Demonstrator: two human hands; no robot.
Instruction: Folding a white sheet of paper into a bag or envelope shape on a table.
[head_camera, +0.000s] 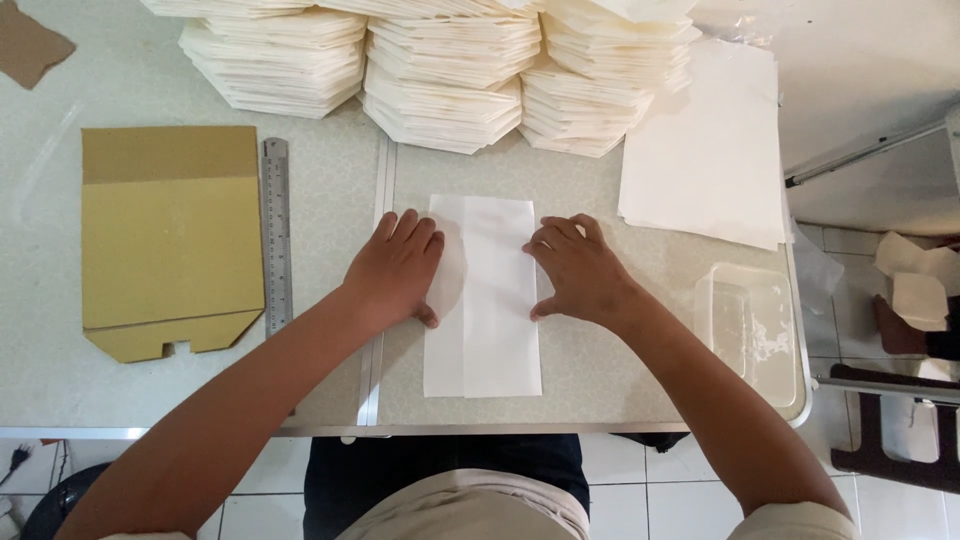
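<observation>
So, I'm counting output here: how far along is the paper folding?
Done: tall stacks of folded pieces at the table's back. In hand: the left hand and right hand press a partly folded white sheet. Left: a pile of flat sheets beside it.

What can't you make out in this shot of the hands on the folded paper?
Head view:
- Folded white paper: the left hand and right hand cover its side edges.
- Folded paper stacks: tops cut off by the frame's upper edge.
- Steel ruler: markings too small.
- Clear plastic tray: contents unclear.

Paper stacks (440, 70) cut off by top edge.
</observation>
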